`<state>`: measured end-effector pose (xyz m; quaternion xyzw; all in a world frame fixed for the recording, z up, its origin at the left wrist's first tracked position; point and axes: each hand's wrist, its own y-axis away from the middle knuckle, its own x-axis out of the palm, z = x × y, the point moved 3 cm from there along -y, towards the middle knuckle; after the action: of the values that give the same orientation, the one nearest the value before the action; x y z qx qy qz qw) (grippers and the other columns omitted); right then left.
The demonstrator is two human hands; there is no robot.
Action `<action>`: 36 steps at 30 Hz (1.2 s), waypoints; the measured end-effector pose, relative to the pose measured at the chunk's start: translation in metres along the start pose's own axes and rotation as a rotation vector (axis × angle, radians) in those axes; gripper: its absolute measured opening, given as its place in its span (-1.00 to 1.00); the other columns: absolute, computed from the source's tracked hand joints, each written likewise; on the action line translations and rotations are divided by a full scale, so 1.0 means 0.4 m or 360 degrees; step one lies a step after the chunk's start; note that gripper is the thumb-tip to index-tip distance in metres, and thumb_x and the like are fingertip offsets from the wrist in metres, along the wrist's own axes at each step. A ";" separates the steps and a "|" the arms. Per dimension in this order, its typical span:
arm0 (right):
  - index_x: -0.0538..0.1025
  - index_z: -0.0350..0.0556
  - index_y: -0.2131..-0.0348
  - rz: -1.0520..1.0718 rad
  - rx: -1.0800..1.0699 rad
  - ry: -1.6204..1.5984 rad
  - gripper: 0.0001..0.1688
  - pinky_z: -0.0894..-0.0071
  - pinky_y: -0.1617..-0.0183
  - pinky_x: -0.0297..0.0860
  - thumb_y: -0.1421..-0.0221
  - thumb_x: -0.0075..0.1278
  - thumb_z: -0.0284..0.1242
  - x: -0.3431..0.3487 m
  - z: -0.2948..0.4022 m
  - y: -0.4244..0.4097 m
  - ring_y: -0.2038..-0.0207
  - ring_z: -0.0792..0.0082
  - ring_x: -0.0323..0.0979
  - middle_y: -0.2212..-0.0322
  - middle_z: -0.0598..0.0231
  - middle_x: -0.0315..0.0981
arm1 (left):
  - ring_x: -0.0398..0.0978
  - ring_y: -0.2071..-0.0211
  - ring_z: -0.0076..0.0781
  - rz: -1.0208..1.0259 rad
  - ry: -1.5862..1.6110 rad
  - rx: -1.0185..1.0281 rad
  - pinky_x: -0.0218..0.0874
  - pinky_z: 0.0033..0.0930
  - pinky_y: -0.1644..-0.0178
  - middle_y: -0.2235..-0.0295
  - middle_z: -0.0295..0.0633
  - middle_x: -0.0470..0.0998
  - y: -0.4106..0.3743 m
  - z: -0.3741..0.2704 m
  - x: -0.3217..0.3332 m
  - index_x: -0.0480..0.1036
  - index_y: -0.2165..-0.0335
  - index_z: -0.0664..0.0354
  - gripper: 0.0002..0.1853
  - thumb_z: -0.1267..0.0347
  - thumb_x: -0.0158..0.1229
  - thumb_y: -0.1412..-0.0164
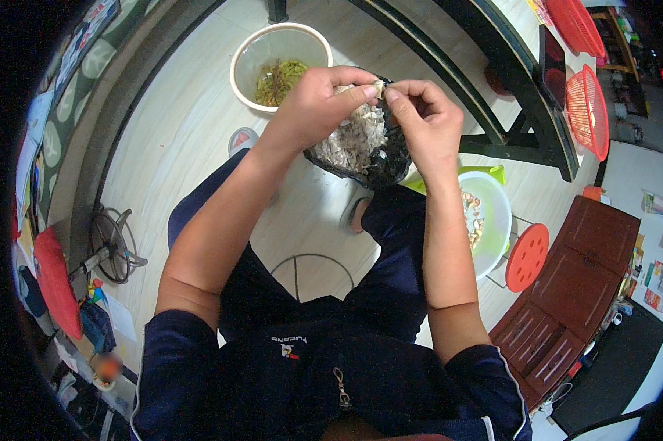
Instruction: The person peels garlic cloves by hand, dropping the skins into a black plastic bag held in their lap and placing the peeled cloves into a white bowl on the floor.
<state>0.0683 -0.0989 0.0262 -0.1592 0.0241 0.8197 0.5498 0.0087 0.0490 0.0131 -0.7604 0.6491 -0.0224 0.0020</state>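
Observation:
Above a black plastic bag (396, 160), both my hands meet at a small pale piece (379, 88) that looks like a garlic clove with its skin. My left hand (326, 107) pinches it between thumb and forefinger. From the other side, my right hand (432, 118) grips it with thumb and curled fingers. Papery whitish garlic skins (353, 143) fill the bag, and my hands hide part of them. Lower right, partly behind my right forearm, stands a pale plastic basin (494, 220) with several cloves (473, 212) in it.
A bin (240, 71) with green plant scraps stands beyond my left hand. Dark table legs and rails (530, 105) frame the right side. Near the basin is a red round stool seat (527, 257). Red plastic baskets (587, 113) sit at upper right, beyond a brown cabinet (571, 275).

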 end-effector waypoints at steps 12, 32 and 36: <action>0.51 -0.33 0.44 0.0389 0.0348 -0.0243 -0.81 0.69 0.54 0.26 0.02 0.07 -0.48 -0.016 0.012 0.005 0.63 0.66 0.33 0.66 0.36 0.40 | 0.44 0.44 -0.20 0.0176 -0.0754 0.0694 0.24 -0.34 0.31 0.49 -0.05 0.47 0.011 -0.024 0.006 0.44 0.37 0.39 -0.83 0.45 0.05 -0.08; 0.41 -0.32 0.45 0.0221 0.0386 -0.0388 -0.84 0.68 0.56 0.30 0.00 -0.03 -0.51 0.011 0.015 0.021 0.63 0.64 0.34 0.62 0.37 0.36 | 0.29 0.49 -0.71 0.0117 -0.0053 -0.0053 0.10 -0.65 0.46 0.49 -0.38 0.45 0.003 -0.009 -0.001 0.49 0.29 0.29 -0.69 0.25 0.03 -0.13; 0.45 -0.29 0.44 0.0099 0.0260 -0.0299 -0.86 0.65 0.51 0.32 -0.01 -0.03 -0.51 0.004 0.010 0.016 0.59 0.62 0.36 0.60 0.36 0.38 | 0.27 0.51 -0.73 0.0086 0.0129 -0.0087 0.07 -0.67 0.47 0.49 -0.39 0.45 0.002 -0.008 -0.003 0.48 0.28 0.28 -0.68 0.24 0.03 -0.14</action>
<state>0.0608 -0.0992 0.0286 -0.0355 0.0442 0.8429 0.5351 0.0078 0.0500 0.0163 -0.7409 0.6692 -0.0353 -0.0445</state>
